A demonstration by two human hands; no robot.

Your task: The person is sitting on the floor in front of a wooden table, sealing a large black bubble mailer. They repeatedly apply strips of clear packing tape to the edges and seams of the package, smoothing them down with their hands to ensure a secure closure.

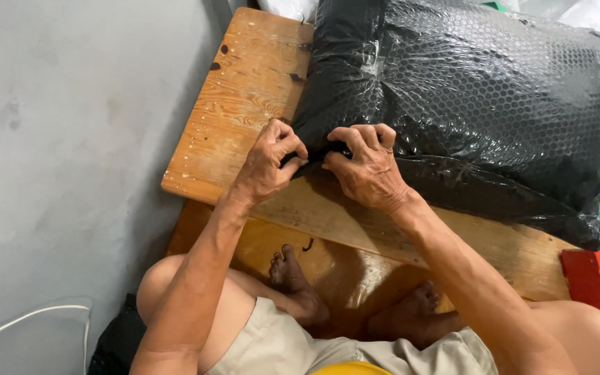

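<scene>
Parcel [467,104] in black bubble wrap lies just beyond my hands; left hand [267,163] and right hand [366,167] both pinch its near corner, keeping the wrap folded tight.

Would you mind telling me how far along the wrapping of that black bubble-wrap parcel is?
The bulky black bubble-wrap parcel on the wooden table already looks fully covered, with clear tape across its top fold. In hand: the left hand and right hand pinch the wrap at its near corner. That corner seems the part left to close; the red tape dispenser lies untouched at the table's right edge.
</scene>
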